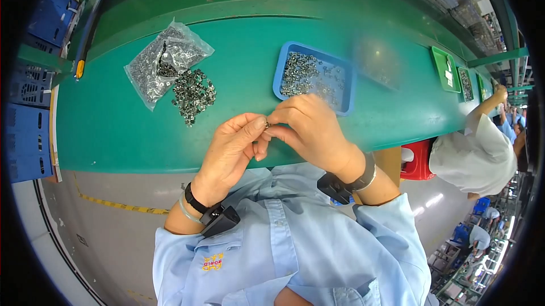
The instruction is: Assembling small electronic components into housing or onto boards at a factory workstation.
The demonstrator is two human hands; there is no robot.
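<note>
My left hand (pixel 233 147) and my right hand (pixel 309 130) meet over the near edge of the green table (pixel 113 130). Together their fingertips pinch a small metal part (pixel 267 126); its shape is too small to tell. A blue tray (pixel 347 91) with several small metal parts stands just beyond my right hand. To the left lies a loose pile of metal parts (pixel 193 93) beside a clear plastic bag (pixel 166 62) holding more of them. Both wrists wear dark bands.
Blue crates (pixel 25 124) stand at the left of the table. Green trays (pixel 444 69) with parts lie further along at the right, where another person in a light shirt (pixel 474 155) works. A red stool (pixel 417 158) stands beside that person.
</note>
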